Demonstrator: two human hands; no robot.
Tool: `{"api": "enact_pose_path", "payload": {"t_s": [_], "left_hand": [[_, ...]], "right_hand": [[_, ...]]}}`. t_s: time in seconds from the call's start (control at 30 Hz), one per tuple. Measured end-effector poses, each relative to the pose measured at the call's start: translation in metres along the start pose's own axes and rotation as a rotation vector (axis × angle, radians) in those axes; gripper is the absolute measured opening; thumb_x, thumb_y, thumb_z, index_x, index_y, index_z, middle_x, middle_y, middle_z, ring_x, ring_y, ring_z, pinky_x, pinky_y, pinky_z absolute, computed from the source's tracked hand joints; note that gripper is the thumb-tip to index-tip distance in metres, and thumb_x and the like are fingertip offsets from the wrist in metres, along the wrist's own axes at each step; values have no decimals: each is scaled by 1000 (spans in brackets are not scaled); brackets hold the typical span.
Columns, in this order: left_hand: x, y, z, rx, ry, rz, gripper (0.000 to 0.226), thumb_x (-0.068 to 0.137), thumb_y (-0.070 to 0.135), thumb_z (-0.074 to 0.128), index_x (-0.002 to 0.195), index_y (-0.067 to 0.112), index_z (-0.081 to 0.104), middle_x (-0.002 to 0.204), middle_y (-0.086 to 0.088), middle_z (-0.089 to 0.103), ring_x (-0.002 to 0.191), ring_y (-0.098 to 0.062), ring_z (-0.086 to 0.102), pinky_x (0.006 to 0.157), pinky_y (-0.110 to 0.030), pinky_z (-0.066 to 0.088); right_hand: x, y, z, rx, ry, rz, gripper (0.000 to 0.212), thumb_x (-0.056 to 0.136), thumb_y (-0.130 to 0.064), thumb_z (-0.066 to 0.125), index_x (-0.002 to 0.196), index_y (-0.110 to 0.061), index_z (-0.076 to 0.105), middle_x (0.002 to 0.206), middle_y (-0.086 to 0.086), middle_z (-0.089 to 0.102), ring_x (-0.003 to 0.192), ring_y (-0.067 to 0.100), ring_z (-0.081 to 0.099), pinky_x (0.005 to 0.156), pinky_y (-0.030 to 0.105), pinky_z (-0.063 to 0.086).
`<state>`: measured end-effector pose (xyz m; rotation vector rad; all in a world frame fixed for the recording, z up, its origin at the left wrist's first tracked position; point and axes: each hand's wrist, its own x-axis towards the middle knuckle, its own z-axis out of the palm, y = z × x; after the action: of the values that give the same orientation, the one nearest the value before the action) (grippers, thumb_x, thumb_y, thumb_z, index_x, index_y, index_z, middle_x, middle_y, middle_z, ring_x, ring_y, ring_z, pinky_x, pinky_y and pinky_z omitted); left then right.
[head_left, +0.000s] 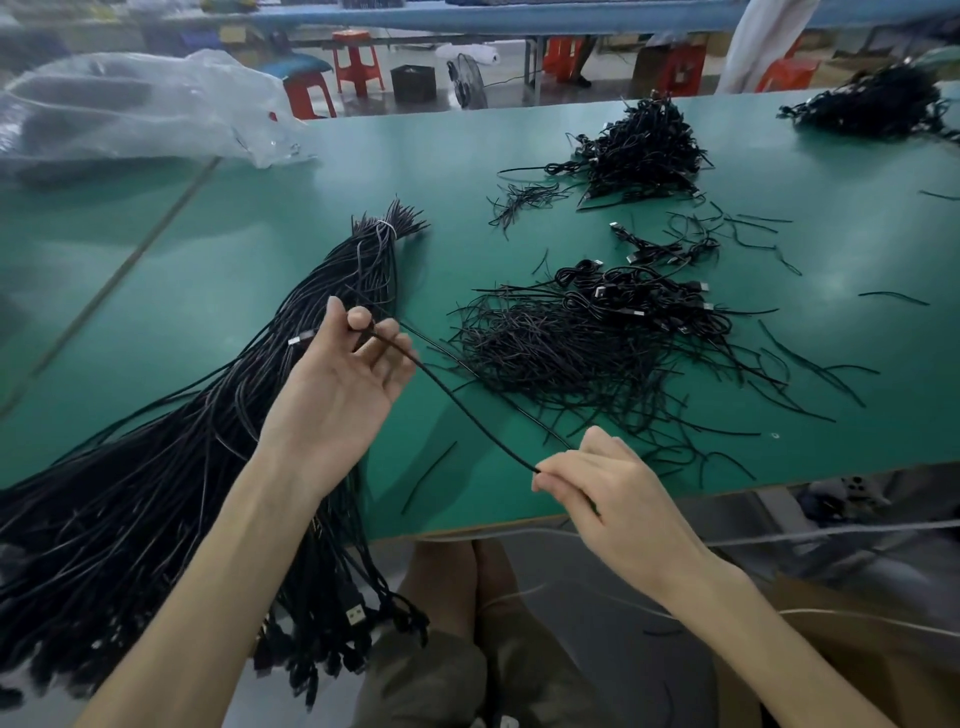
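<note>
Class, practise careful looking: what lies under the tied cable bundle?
The green table; the bundle overhangs its near edge. Anything directly beneath is covered.

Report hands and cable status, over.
Left hand pinches black cable near its plug. Right hand pinches it lower, cable stretched between. Big bundle beside left hand, nothing blocking.

The left hand (340, 376) pinched one black cable (457, 397) near its silver plug, while the right hand (597, 486) pinched it lower down. The cable hung taut above the green table (208, 260), between a tied cable bundle (218, 441) and loose tie wires (571, 353).
</note>
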<state>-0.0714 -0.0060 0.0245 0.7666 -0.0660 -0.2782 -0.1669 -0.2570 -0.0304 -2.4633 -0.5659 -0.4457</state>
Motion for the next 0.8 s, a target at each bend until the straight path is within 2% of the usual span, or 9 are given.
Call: {"api": "enact_pose_path", "payload": {"t_s": [0.1,0.17,0.23,0.3,0.43,0.5,0.6,0.67,0.8], "left_hand": [[-4,6,-1,-145,-132,14,51,110,45,36,79,18,65,93,2,66,99,-16,68,99,-35,54],[-10,11,1,-319,-331,-96,53,110,48,32,85,14,62,82,1,64,67,-11,59,78,-28,55],[-16,14,3,-297,-523,-201,58,109,51,26,85,10,59,67,0,58,43,-10,37,52,-22,32],[-23,19,4,-48,-705,-246,56,110,44,28,85,6,61,55,0,50,34,-12,34,43,-22,19],[-30,28,8,929,-1102,-392,43,112,32,38,106,1,67,79,-5,76,57,-18,69,48,-34,44],[-28,18,10,1333,-1037,-426,41,111,38,40,120,10,68,104,8,76,89,-12,74,77,-29,54],[-20,-8,9,1741,-672,-254,44,101,51,42,134,30,63,137,20,59,129,-2,55,112,-27,41],[-15,-13,12,1554,-480,-128,42,102,44,42,142,39,53,148,28,48,141,8,40,121,-23,30],[-11,-19,6,1007,-523,-23,51,111,35,26,159,19,33,163,10,39,152,-9,30,126,-29,21]], "right_hand": [[0,1,-3,8,-24,19,13,98,-10,64,89,-11,72,75,-19,52,82,18,51,78,29,45],[2,2,-3,46,-58,39,16,99,-3,61,87,-10,70,74,-18,50,84,19,54,78,33,48],[3,6,-3,72,-74,76,18,101,-5,58,87,-10,69,72,-15,50,82,18,53,78,32,46],[5,9,-3,106,-74,157,18,102,-7,58,88,-13,68,74,-16,50,78,15,52,77,30,43],[19,11,-9,237,-21,262,25,107,-13,51,84,-16,63,70,-1,55,70,12,51,70,31,44],[29,4,-14,310,22,255,28,108,-16,49,83,-16,61,68,-1,56,67,13,52,67,20,40],[45,-15,-16,418,88,194,27,108,-17,50,83,-14,62,67,-2,56,64,13,53,62,15,37],[53,-29,-15,482,131,146,28,108,-19,49,84,-19,63,67,-4,57,62,13,53,60,19,39],[53,-48,-8,591,118,115,30,108,-24,49,83,-14,63,66,1,57,61,17,53,60,30,43]]}}
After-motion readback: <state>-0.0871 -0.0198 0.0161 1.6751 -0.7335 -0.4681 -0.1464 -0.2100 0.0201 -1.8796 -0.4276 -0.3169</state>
